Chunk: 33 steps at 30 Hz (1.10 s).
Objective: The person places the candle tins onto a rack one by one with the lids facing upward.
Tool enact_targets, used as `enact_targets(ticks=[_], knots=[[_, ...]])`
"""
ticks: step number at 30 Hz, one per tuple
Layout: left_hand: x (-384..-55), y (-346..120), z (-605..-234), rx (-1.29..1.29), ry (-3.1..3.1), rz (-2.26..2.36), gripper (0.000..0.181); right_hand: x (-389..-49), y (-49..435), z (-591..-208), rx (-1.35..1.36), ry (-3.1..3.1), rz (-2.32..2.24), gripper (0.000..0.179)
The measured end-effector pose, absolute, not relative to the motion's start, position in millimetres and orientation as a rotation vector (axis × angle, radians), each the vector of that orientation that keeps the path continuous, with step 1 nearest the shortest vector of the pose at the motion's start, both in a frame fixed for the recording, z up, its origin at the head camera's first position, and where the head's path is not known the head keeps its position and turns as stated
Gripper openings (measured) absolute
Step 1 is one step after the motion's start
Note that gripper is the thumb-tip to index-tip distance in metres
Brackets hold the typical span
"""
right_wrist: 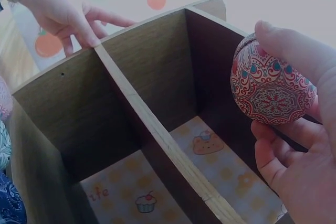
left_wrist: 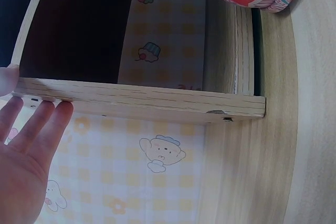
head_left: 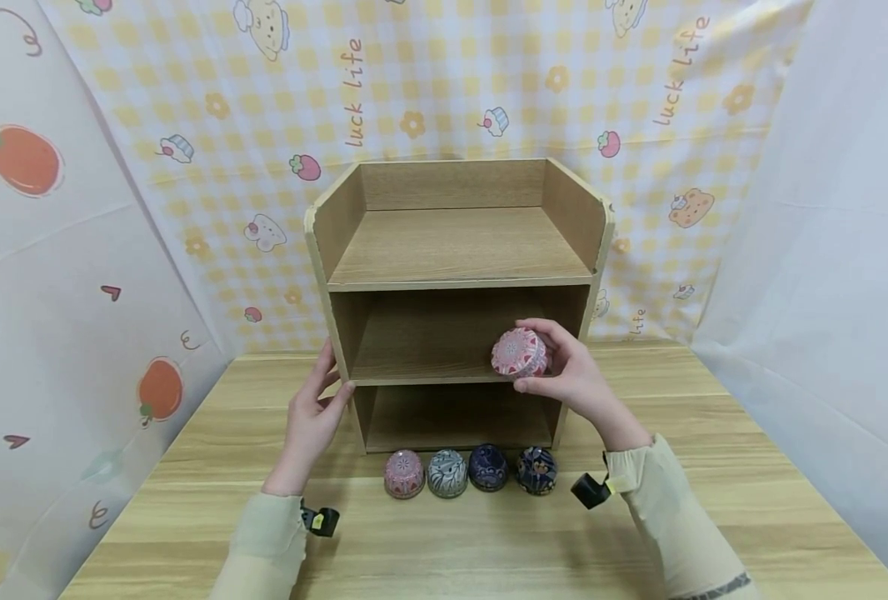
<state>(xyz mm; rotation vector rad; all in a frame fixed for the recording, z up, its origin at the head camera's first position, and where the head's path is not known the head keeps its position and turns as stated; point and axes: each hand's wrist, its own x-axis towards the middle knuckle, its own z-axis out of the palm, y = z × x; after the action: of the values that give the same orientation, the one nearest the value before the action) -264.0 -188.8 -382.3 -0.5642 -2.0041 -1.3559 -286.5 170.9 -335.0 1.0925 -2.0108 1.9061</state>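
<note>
My right hand (head_left: 575, 375) holds a round, pink-and-red patterned tin (head_left: 519, 352) between thumb and fingers, in front of the middle compartment's right part. In the right wrist view the tin's (right_wrist: 275, 90) flower-patterned face shows. My left hand (head_left: 315, 417) grips the left side panel of a wooden shelf (head_left: 459, 284), thumb at the front edge and fingers along the outer side. The left wrist view shows those fingers (left_wrist: 44, 129) against the panel. On the table before the shelf stand a pink tin (head_left: 404, 474), a grey-white tin (head_left: 447, 473), a dark purple tin (head_left: 488, 467) and a navy flowered tin (head_left: 536, 471).
The shelf has an open top tray (head_left: 459, 242) with raised sides and two compartments below. It stands on a light wooden table (head_left: 714, 467). Behind hangs a yellow checked cloth (head_left: 444, 83), with pale cloths (head_left: 819, 208) at both sides.
</note>
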Motion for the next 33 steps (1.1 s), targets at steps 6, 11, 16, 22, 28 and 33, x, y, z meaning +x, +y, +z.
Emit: enact_targets(ticks=[6, 11, 16, 22, 28, 33], knots=[[-264.0, -188.9, -382.2, -0.552, -2.016, -1.368, 0.068, -285.4, 169.4, -333.2, 1.069, -2.029, 1.888, 0.076], [-263.0, -188.7, -381.7, -0.531, -2.030, -1.367, 0.068, -284.9, 168.7, -330.9, 1.059, -2.027, 1.893, 0.075], [-262.3, -188.6, -382.0, -0.529, -2.031, -1.367, 0.068, -283.2, 166.8, -327.6, 1.052, -2.018, 1.905, 0.075], [-262.7, -189.8, -382.4, -0.547, -2.030, -1.360, 0.067, -280.8, 161.6, -322.8, 1.031, -1.996, 1.929, 0.074], [-263.3, -189.4, -382.4, -0.551, -2.028, -1.359, 0.068, -280.2, 159.8, -320.2, 1.000, -2.002, 1.917, 0.075], [-262.4, -188.7, -381.1, -0.554, -2.015, -1.356, 0.067, -280.8, 158.9, -318.8, 1.007, -1.994, 1.941, 0.077]])
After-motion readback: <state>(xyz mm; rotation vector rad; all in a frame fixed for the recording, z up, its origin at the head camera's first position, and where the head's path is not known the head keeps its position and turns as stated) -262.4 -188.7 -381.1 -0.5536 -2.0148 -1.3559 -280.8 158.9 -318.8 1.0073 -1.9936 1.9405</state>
